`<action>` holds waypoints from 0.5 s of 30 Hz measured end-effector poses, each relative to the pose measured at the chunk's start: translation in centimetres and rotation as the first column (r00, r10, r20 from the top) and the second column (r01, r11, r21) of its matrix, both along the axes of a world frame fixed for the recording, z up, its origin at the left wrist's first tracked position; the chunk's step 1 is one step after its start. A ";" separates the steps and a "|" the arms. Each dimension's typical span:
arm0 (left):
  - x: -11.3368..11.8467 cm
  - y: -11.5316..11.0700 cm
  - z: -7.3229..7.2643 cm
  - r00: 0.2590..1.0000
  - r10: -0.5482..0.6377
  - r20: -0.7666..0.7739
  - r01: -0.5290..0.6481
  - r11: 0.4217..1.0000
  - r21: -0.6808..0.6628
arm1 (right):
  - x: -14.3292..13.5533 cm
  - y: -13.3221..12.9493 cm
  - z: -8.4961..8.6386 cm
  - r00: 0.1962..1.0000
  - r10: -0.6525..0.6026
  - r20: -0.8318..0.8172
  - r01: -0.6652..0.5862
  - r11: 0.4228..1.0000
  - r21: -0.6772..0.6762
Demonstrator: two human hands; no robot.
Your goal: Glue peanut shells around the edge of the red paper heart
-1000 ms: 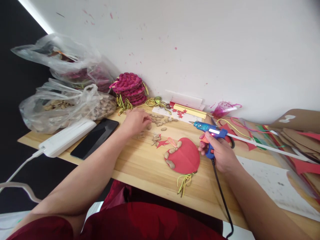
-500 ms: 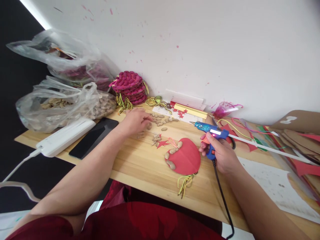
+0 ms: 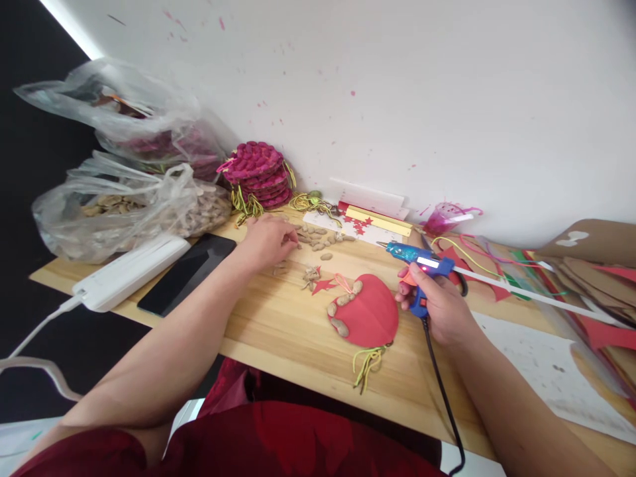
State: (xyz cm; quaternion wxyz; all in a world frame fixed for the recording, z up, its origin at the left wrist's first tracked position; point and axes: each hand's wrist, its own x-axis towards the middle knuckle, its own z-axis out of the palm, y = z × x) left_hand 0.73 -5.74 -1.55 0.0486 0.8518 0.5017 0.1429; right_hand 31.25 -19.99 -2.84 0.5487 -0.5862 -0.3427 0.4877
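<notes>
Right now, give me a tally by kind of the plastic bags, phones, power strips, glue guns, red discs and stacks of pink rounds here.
Plastic bags, front one and rear one: 2
Phone: 1
Power strip: 1
Glue gun: 1
Red disc: 1
Stack of pink rounds: 1
Total: 7

The head camera looks forward and down from above the wearer's lap, across a wooden table toward a pale wall.
</notes>
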 end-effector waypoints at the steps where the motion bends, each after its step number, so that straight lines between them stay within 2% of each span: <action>1: 0.1 0.0 -0.1 1.000 0.006 -0.005 -0.006 1.000 0.009 | 0.0 0.0 0.0 1.000 0.002 0.002 -0.002 1.000 0.000; 6: 0.8 -0.3 -0.3 1.000 0.022 -0.019 -0.022 1.000 -0.005 | 0.1 0.0 0.0 1.000 0.001 0.009 -0.001 1.000 0.003; 11: 1.6 -1.1 0.1 1.000 -0.004 0.016 0.005 0.999 -0.042 | 0.2 0.0 -0.2 1.000 0.009 -0.008 -0.009 1.000 0.010; 15: 1.8 -1.6 0.5 0.994 -0.095 0.054 0.100 0.991 -0.094 | 0.2 0.0 -0.2 1.000 0.012 -0.006 -0.012 1.000 0.016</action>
